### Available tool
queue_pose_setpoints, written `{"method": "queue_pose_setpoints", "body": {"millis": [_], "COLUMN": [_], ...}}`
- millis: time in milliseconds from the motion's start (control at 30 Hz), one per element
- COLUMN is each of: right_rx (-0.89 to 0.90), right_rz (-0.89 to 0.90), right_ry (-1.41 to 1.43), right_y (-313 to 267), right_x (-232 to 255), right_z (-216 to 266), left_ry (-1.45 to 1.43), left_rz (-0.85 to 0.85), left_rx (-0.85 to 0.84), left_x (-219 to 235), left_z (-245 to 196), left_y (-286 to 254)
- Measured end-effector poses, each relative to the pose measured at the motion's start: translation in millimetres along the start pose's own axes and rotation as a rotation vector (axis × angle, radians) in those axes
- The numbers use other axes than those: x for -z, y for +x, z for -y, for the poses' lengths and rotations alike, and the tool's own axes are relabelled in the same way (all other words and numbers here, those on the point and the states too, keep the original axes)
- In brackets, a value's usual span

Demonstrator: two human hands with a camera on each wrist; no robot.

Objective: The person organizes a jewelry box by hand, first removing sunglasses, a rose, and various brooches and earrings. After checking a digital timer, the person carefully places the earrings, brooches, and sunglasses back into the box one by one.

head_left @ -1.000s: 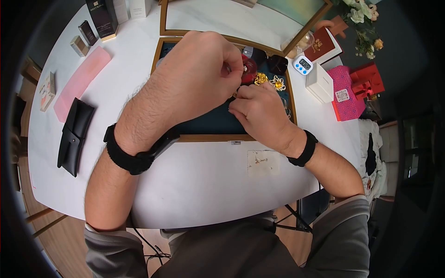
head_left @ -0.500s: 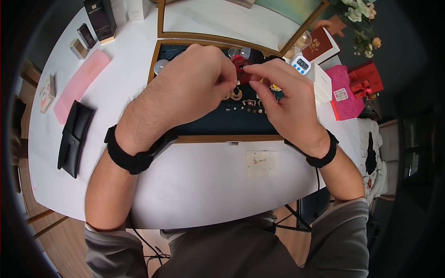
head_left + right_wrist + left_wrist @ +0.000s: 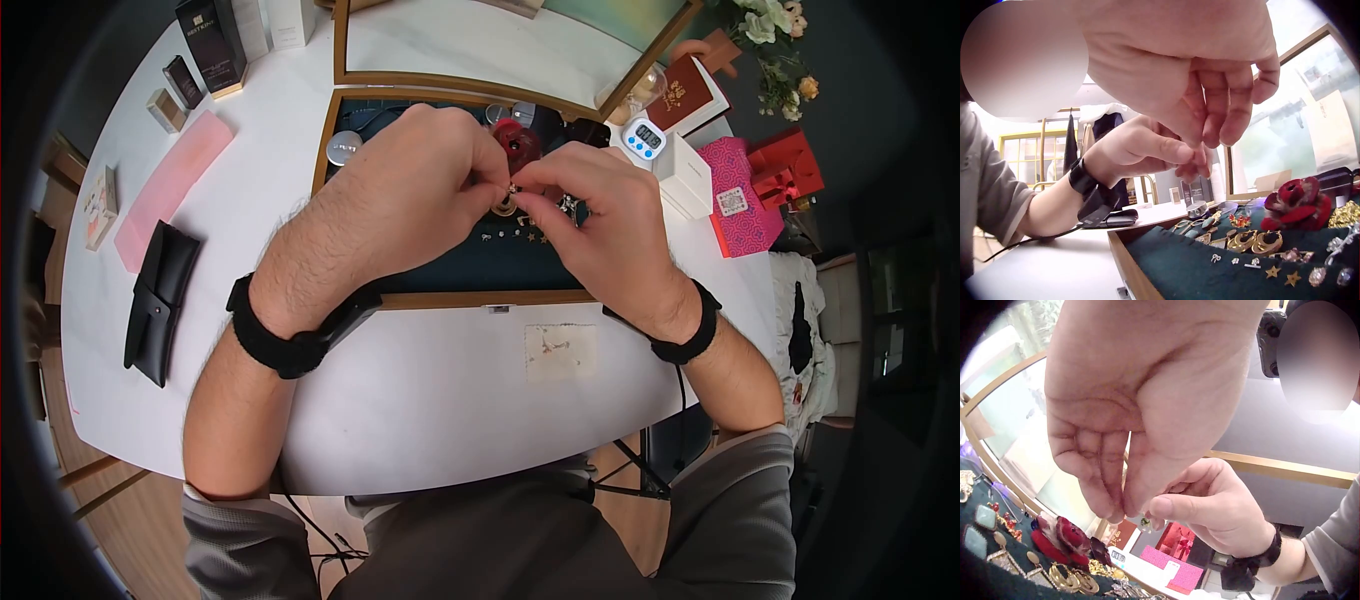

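Over the jewellery box, my left hand and right hand meet fingertip to fingertip. Between them is a small sparkling piece of jewellery with a greenish stone, mostly covered by the fingers. Thumb and fingers of both hands pinch it; its exact kind is too small to tell. Below, dark green cloth lines the wooden box, bearing gold hoop earrings, star studs and a dark red fabric flower.
The box's glazed lid stands raised behind. On the right are a timer, a white box and a pink patterned pouch. A black case lies left. A small card lies in front.
The right hand lifted from the box's jewellery area, swung right and then came back to meet the left fingertips at the small piece. The left hand shifted slightly and stayed pinched.
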State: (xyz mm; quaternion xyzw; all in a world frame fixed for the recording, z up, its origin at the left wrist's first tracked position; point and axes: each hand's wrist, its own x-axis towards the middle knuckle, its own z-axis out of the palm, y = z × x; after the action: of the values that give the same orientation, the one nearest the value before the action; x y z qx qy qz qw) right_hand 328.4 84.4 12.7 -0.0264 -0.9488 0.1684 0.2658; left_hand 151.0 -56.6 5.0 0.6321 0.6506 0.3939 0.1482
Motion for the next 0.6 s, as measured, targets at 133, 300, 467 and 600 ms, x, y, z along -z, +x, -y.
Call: {"method": "queue_pose_setpoints", "body": {"millis": [133,300,467,600], "right_rx": [-0.036,-0.027,0.120,0.185], "right_rz": [0.008,0.027,-0.033,-0.036], "right_ry": [0.004,-0.025,-0.090,-0.143], "right_y": [0.5,1.5,3.1,3.8], "right_x": [-0.2,1.0,1.2,1.9], "right_z": [-0.6,-1.3,-4.4,-3.3], "left_ry": [-0.008,0.013,0.037,0.035], "left_rz": [0.012,0.011,-0.010,-0.011], "left_rx": [0.008,0.001,-0.037,-0.031], "left_x": [0.8,1.2,-1.7,-2.7], "left_z": [-0.4,0.3,1.6,1.7], "left_y": [0.8,0.4,-0.5,-0.8]}}
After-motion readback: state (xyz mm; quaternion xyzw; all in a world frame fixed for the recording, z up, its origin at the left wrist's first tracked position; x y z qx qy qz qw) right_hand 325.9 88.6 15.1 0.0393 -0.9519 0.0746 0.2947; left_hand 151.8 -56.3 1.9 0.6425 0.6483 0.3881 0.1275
